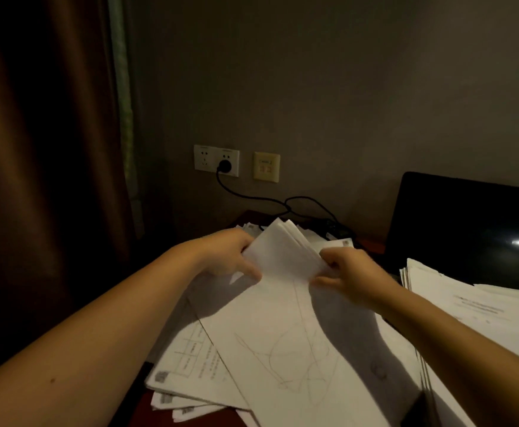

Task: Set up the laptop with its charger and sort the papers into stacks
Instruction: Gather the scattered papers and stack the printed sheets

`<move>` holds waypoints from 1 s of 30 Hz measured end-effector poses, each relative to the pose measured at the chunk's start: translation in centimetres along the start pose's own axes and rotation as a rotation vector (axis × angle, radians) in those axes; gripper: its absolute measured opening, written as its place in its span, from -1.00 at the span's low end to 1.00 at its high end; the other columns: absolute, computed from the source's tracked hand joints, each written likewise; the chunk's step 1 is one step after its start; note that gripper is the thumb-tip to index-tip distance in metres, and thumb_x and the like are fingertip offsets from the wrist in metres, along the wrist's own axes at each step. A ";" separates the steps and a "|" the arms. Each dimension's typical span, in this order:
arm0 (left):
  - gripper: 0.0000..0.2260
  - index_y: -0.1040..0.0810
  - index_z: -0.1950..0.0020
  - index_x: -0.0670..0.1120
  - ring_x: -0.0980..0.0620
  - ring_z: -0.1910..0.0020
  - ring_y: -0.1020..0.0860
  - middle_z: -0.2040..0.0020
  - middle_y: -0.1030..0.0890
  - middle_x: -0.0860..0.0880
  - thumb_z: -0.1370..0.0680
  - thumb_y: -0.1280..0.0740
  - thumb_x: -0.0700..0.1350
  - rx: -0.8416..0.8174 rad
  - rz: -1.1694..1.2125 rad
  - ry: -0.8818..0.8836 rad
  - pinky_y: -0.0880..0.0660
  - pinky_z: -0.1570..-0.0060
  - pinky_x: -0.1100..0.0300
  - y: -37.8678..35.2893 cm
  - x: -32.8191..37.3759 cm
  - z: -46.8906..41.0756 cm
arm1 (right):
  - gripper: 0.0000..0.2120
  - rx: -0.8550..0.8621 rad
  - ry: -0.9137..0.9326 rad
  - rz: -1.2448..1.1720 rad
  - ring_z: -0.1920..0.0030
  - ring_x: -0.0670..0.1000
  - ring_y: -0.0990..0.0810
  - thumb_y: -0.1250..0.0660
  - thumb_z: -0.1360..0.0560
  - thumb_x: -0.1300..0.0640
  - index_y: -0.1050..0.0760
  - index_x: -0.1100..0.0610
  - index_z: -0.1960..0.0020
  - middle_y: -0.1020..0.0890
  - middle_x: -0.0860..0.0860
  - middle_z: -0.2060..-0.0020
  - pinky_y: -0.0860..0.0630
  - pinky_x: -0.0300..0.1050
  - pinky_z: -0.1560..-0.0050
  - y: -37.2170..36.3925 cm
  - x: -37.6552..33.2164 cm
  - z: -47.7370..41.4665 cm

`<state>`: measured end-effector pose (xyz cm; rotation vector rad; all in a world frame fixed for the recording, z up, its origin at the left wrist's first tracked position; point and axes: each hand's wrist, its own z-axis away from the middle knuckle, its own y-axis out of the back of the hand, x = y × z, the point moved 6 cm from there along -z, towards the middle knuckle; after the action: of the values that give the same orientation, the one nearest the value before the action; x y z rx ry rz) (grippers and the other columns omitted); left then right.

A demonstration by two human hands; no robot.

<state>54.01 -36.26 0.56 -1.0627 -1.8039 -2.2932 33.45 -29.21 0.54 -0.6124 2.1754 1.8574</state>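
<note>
While two bare arms reach out over the dark reddish-brown wooden desk, I count three lots of paper. One is the sheaf of white sheets held in the middle. The left hand pinches its far left edge, thumb on top, and the right hand grips its far right edge with curled fingers. Its far corners fan apart, showing several leaves, and the top sheet is blank apart from faint looping pencil scribbles. It lies slanted over the second lot, a loose pile of printed forms with table grids, at the near left. The third, a thick stack of printed white pages, sits at the right, just in front of the one black laptop, which stands open with a dark screen. One black charger cable runs from a round plug in the white double wall socket down behind the papers. One beige data-port plate hangs beside the socket, and a brown curtain covers the left.
</note>
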 end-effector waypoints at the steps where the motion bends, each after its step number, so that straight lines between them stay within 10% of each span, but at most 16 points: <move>1: -0.82 -0.62 -0.04 0.12 0.11 0.04 -0.63 0.05 -0.65 0.12 -0.48 -0.53 0.00 0.057 0.058 -0.008 -0.51 0.12 0.24 0.9 0.3 0.2 | -0.79 0.090 0.004 0.014 0.02 -0.04 -0.60 -0.46 -0.49 0.02 -0.53 -0.04 -0.10 -0.56 -0.14 0.07 -0.47 -0.29 0.08 1.2 0.0 -0.1; 9: -0.69 -0.54 -0.21 -0.03 0.00 0.00 -0.63 -0.04 -0.64 0.02 -0.51 -0.50 -0.03 0.540 0.782 0.008 -0.56 -0.02 0.02 5.5 -0.2 1.7 | 0.06 0.505 -0.259 -0.349 -0.46 0.20 -0.34 -0.62 -0.29 -0.03 -0.05 -0.01 -0.59 -0.30 0.09 -0.51 -0.39 0.29 -0.38 8.8 4.7 0.0; 16: -0.75 -0.60 -0.13 -0.15 -0.14 0.00 -0.67 -0.01 -0.71 -0.13 -0.51 -0.49 -0.12 0.643 1.232 -0.001 -0.60 -0.11 -0.10 1.8 2.0 1.5 | -0.50 0.354 -0.416 -1.146 0.05 0.09 -0.67 -0.55 -0.40 0.11 -0.51 0.22 -0.27 -0.69 0.10 0.02 -0.58 -0.09 0.25 5.3 4.6 1.3; 24: -0.57 -0.54 -0.26 -0.11 -0.20 -0.14 -0.62 -0.09 -0.67 -0.19 -0.42 -0.41 -0.03 0.340 1.595 -0.086 -0.58 -0.09 -0.10 0.6 2.9 2.7 | -0.80 0.498 -0.338 -1.093 -0.03 0.25 -0.62 -0.45 -0.48 0.15 -0.59 0.23 -0.04 -0.66 0.21 0.01 -0.56 0.23 -0.14 8.0 5.4 2.9; 27: -0.65 -0.57 -0.22 -0.06 -0.16 -0.07 -0.63 0.02 -0.71 -0.12 -0.49 -0.34 0.05 0.244 1.418 -0.116 -0.59 -0.06 -0.05 2.4 4.3 3.1 | -0.74 0.482 -0.301 -1.101 0.04 0.19 -0.62 -0.42 -0.51 0.17 -0.56 0.27 -0.15 -0.66 0.16 0.06 -0.56 0.04 0.07 8.5 5.6 3.4; 30: -0.64 -0.57 -0.24 -0.09 -0.10 -0.05 -0.64 -0.01 -0.69 -0.11 -0.50 -0.35 0.04 0.170 1.211 -0.106 -0.60 0.01 0.03 3.6 5.2 3.2 | -0.64 0.542 -0.280 -1.128 -0.10 0.21 -0.64 -0.44 -0.49 0.21 -0.53 0.25 -0.26 -0.68 0.14 -0.06 -0.57 0.17 -0.17 9.4 6.0 3.7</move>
<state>53.11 -32.77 6.65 -1.6069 -0.8477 -1.3209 23.58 -25.49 5.75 -1.0480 1.4764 0.6804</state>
